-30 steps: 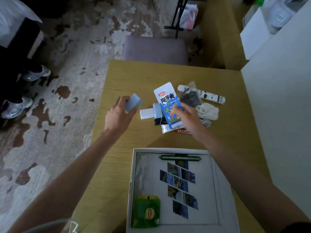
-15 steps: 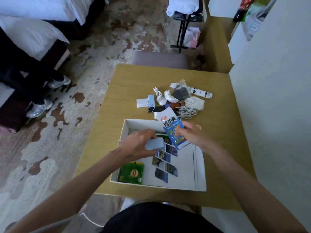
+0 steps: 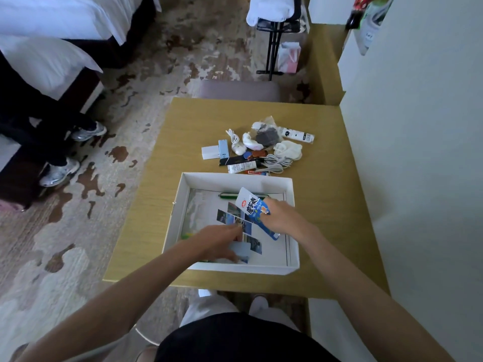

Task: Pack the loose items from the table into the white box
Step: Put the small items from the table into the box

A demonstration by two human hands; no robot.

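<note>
The white box [image 3: 236, 178] sits open on the near half of the wooden table [image 3: 188, 121]. My left hand [image 3: 222, 240] is low inside it near the front wall, fingers closed on a small pale blue box [image 3: 241, 250]. My right hand [image 3: 281, 219] hovers over the box's right half, gripping a blue and white snack packet [image 3: 249, 205] that tilts up to the left. A green pen [image 3: 228, 196] lies along the box's back wall. A printed sheet with photo tiles lines the bottom.
Behind the box lies a pile of loose items: a white charger block [image 3: 210, 152], white cables [image 3: 277, 163], a white tube [image 3: 298, 134], a white sock [image 3: 287, 150], a grey pouch [image 3: 266, 137]. A white wall [image 3: 418, 152] borders the table's right. A person's legs stand at left.
Both hands have come nearer and lower into the box. The pale blue box went down toward the front wall, and the snack packet moved further over the box's right half.
</note>
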